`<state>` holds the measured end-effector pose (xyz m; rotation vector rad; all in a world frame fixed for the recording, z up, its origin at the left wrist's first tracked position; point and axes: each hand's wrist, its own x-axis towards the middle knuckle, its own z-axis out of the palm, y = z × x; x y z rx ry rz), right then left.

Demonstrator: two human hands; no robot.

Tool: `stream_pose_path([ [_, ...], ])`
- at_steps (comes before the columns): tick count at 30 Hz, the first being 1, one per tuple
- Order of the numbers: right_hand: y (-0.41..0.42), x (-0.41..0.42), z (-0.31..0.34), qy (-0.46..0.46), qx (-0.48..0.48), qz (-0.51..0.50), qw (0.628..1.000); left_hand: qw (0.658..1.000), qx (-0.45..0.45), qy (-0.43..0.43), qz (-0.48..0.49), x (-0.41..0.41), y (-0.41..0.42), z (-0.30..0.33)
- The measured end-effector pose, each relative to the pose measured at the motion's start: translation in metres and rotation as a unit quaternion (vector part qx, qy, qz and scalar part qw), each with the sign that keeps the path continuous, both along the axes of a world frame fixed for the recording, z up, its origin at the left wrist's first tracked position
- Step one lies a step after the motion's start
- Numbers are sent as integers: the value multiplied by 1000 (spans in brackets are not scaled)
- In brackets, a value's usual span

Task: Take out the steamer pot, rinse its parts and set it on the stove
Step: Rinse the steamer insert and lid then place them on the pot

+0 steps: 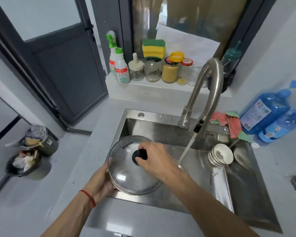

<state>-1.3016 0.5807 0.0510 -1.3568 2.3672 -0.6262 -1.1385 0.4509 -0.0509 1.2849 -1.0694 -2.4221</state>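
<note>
Brushed metal sink and tap; clear glass lid with a metal rim and black plastic knob; glossy pale counter; crumpled cloth rag.

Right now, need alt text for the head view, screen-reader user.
Over a steel sink, the right hand grips the black knob of a glass pot lid while the left hand holds its rim. The faucet runs a stream just right of the lid; stacked bowls sit in the basin, jars on the sill.

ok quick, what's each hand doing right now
Left hand: holds the lid by its rim.
Right hand: grips the lid's knob.
</note>
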Motion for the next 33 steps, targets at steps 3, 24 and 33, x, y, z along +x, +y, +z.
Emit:
stream_pose_path([
  [3, -28, 2, -8, 9, 24, -19, 999, 999, 16, 27, 11, -4, -17, 4],
  [24, -47, -34, -9, 15, 39, 32, 999, 982, 107, 96, 119, -33, -17, -16],
  [33, -40, -49, -9, 8, -12, 62, 998, 979, 121, 116, 118, -45, -20, -13],
])
